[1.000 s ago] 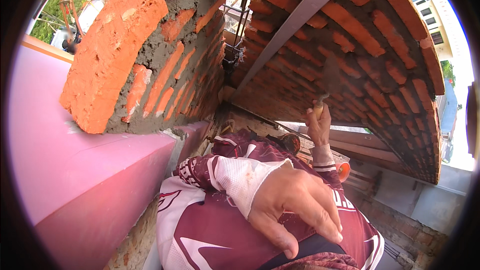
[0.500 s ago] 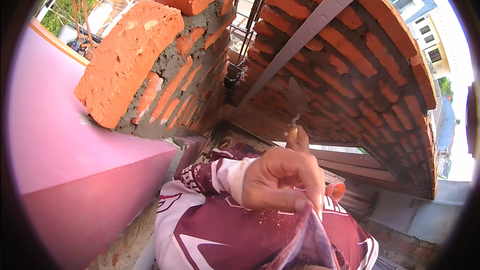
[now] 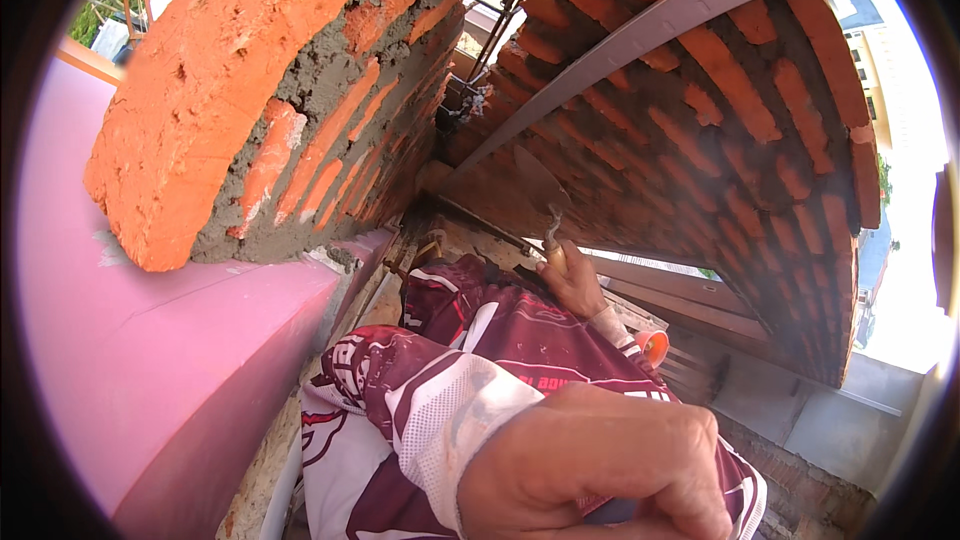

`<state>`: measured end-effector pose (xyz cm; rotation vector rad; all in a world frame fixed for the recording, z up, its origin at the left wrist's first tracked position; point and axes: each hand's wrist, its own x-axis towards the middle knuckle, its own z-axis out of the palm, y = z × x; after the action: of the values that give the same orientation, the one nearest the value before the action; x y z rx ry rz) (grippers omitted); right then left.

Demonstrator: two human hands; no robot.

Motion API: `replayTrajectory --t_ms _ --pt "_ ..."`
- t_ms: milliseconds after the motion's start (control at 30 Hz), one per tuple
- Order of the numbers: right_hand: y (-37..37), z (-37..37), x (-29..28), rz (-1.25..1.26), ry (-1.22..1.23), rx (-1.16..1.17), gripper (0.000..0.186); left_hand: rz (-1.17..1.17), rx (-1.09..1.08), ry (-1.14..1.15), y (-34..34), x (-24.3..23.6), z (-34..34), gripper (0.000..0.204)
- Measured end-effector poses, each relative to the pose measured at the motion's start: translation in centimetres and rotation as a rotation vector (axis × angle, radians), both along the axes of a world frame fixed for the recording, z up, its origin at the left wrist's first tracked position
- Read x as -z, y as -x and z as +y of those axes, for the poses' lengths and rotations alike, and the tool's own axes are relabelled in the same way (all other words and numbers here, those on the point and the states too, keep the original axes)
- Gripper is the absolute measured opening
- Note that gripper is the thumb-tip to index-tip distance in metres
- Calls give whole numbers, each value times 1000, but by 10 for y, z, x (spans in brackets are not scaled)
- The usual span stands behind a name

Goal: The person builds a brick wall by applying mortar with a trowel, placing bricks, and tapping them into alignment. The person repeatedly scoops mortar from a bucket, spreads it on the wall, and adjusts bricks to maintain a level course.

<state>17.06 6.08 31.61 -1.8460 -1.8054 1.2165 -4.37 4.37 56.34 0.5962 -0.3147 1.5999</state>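
Observation:
My right hand (image 3: 575, 280) grips the handle of a brick trowel (image 3: 540, 190). Its pointed steel blade stands up against the inner face of the red brick wall (image 3: 700, 150) on the right. My left hand (image 3: 600, 460) is close to the camera at the lower edge, over my maroon and white jersey (image 3: 500, 340). Its fingers are curled downward. A dark bit shows under them, and I cannot make out whether they hold anything. The white mesh cuff of the left sleeve (image 3: 465, 420) is just behind the wrist.
A second brick wall (image 3: 250, 100) with wet grey mortar joints rises at the left on a pink ledge (image 3: 170, 360). A grey metal bar (image 3: 660, 30) leans across the right wall. Steel rebar (image 3: 500, 10) stands in the corner. A small orange cup (image 3: 652, 345) lies beyond my right wrist.
My left hand has dropped lower and nearer the camera, fingers curling under. My right hand with the trowel has shifted a little left and lower along the wall. The left bricks loom closer.

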Motion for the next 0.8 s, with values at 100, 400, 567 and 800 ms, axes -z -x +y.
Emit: replayTrajectory --t_ms 100,400,567,800 --pt "-1 -5 4 -38 -20 -29 43 75 -127 164 10 -2 -11 13" --pt "-4 -12 9 -56 30 15 39 248 -347 175 23 3 0 6" --pt "2 -14 10 -14 35 28 41 255 -301 242 21 0 -1 9" --pt "5 -16 17 -63 12 13 41 289 -93 -153 9 13 -5 8"
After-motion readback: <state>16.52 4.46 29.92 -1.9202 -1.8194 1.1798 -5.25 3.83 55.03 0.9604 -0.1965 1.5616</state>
